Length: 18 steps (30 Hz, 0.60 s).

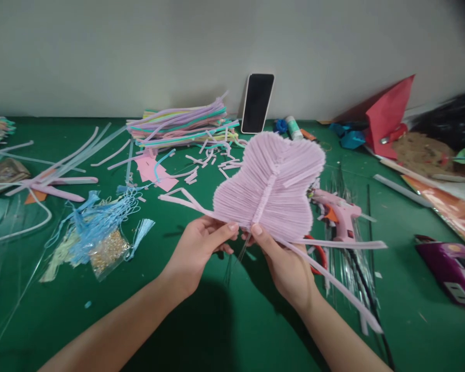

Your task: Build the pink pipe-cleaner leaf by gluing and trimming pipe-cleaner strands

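- We see a lilac, lobed panel of fuzzy pipe cleaners (290, 206) at the scene's centre, raised above the green tabletop (158, 336).
- We note the right hand (290, 268) grasping the panel, its thumb at the near end of the central ridge (265, 197).
- We find the left hand (196, 250) pinching the panel's near left edge.
- We mark a pink glue gun (346, 219) to the right.
- We observe light-blue thread tassels (89, 219) at left, and a black-screened phone (258, 103) leaning at the far wall (139, 57).
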Each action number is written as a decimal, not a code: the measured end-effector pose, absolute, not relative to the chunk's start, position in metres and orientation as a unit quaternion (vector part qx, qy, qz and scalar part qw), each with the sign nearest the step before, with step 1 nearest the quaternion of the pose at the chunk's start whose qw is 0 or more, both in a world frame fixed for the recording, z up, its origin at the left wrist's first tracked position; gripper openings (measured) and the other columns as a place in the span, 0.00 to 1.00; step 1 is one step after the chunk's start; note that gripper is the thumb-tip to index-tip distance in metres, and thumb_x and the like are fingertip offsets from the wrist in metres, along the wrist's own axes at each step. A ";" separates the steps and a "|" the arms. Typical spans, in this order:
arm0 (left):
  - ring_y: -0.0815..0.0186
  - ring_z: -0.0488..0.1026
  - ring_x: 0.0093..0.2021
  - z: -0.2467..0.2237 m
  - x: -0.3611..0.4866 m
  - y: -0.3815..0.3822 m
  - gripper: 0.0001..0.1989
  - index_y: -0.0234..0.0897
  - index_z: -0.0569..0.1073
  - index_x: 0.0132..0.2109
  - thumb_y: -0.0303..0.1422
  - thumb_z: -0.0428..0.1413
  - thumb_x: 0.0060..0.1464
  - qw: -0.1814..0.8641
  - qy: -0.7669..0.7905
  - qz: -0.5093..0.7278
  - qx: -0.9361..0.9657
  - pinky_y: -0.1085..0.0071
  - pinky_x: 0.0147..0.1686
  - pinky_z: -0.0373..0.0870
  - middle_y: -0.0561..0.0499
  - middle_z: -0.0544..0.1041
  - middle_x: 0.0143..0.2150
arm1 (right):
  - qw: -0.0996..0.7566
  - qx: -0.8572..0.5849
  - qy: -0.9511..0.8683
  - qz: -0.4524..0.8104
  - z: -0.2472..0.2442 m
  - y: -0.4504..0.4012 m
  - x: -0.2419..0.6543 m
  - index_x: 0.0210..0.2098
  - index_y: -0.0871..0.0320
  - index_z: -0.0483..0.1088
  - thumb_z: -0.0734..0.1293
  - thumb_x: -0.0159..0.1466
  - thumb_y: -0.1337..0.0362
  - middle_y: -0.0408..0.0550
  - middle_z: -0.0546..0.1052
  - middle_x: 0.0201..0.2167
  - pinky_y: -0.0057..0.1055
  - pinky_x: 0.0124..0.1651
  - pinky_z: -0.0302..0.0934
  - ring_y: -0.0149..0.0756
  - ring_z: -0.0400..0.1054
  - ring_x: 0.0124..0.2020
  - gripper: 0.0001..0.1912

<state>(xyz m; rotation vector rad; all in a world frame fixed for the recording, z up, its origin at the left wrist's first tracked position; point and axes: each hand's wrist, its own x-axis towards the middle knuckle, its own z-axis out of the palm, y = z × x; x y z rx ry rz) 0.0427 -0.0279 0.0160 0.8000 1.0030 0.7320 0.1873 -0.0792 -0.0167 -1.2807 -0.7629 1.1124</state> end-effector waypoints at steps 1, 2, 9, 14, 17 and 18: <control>0.68 0.71 0.32 0.016 0.043 -0.028 0.12 0.33 0.78 0.36 0.36 0.66 0.47 0.738 0.457 0.333 0.367 0.75 0.28 0.70 0.51 0.76 0.29 | 0.597 -0.552 -0.329 0.480 -0.016 -0.079 0.187 0.28 0.54 0.77 0.72 0.58 0.56 0.44 0.80 0.30 0.38 0.46 0.66 0.38 0.73 0.35 0.09; 0.68 0.71 0.32 0.016 0.042 -0.028 0.11 0.33 0.78 0.35 0.36 0.66 0.47 0.738 0.456 0.334 0.370 0.75 0.28 0.69 0.51 0.75 0.29 | 0.598 -0.552 -0.328 0.480 -0.016 -0.079 0.187 0.28 0.54 0.77 0.72 0.58 0.56 0.44 0.80 0.30 0.38 0.46 0.66 0.38 0.73 0.35 0.09; 0.69 0.70 0.31 0.014 0.043 -0.029 0.09 0.34 0.78 0.35 0.35 0.65 0.49 0.729 0.436 0.356 0.388 0.75 0.28 0.65 0.50 0.77 0.32 | 0.619 -0.535 -0.305 0.488 -0.015 -0.078 0.184 0.32 0.53 0.77 0.73 0.57 0.58 0.43 0.80 0.30 0.37 0.42 0.66 0.37 0.72 0.33 0.07; 0.68 0.71 0.33 0.013 0.044 -0.029 0.10 0.35 0.78 0.36 0.36 0.65 0.49 0.740 0.426 0.361 0.375 0.73 0.30 0.65 0.50 0.77 0.34 | 0.615 -0.528 -0.304 0.501 -0.015 -0.078 0.184 0.33 0.53 0.77 0.73 0.58 0.58 0.43 0.79 0.29 0.36 0.41 0.67 0.36 0.72 0.33 0.07; 0.68 0.71 0.32 0.013 0.045 -0.029 0.10 0.34 0.78 0.34 0.37 0.64 0.49 0.722 0.446 0.363 0.386 0.73 0.29 0.66 0.51 0.77 0.32 | 0.615 -0.534 -0.304 0.494 -0.016 -0.078 0.183 0.30 0.54 0.77 0.73 0.57 0.57 0.44 0.80 0.30 0.37 0.42 0.67 0.37 0.72 0.33 0.07; 0.68 0.71 0.32 0.013 0.046 -0.030 0.10 0.34 0.77 0.34 0.37 0.64 0.49 0.711 0.457 0.362 0.394 0.73 0.29 0.66 0.51 0.76 0.31 | 0.616 -0.536 -0.303 0.492 -0.016 -0.078 0.183 0.30 0.54 0.77 0.73 0.57 0.57 0.44 0.80 0.30 0.37 0.42 0.67 0.37 0.72 0.34 0.07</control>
